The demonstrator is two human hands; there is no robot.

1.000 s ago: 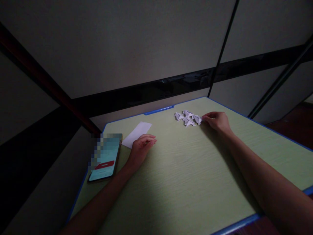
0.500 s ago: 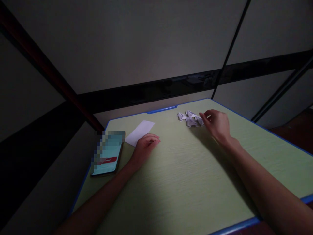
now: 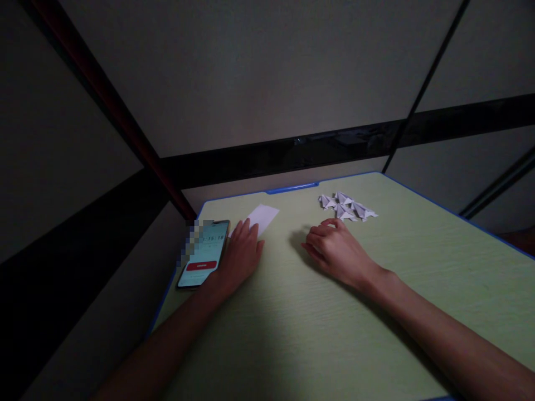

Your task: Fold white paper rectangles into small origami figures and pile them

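Note:
White paper point(image 3: 266, 217) lies flat on the light green table, its near part under the fingers of my left hand point(image 3: 242, 250). Those fingers are stretched out, palm down, with the thumb apart. Above the table, in front of the folded shapes, is my right hand point(image 3: 334, 248), its fingers loosely bent and nothing visible in them. Several small folded white paper shapes point(image 3: 343, 211) sit in a cluster toward the far right, touching or nearly touching one another.
A phone point(image 3: 204, 253) with a lit screen and a red button lies by the table's left edge, right beside my left hand. The table point(image 3: 284, 334) has a blue rim and stands against a grey panelled wall with a dark band.
My right hand has left the folded shapes and come left and nearer. My left hand has spread its fingers and moved onto the paper. The view has shifted slightly left.

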